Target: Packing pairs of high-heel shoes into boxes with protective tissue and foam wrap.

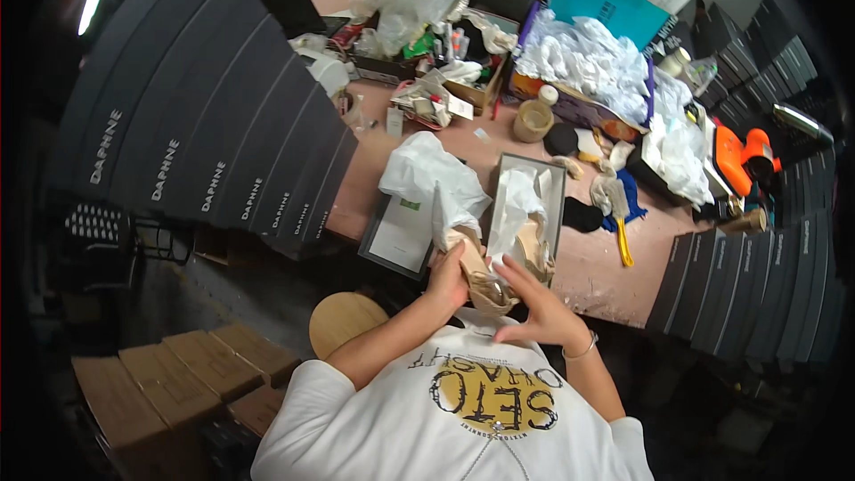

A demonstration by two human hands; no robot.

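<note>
The person's left hand (448, 278) is gripping a beige shoe (485, 281) with fingers curled shut around it, just above the near edge of the pink desk (597, 272), while the right hand (539, 307), fingers spread open, is touching it beside the open shoebox (527, 214) lined with white tissue paper (436, 180).

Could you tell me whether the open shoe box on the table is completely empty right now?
No, the open shoe box holds white tissue paper and a beige shoe.
</note>
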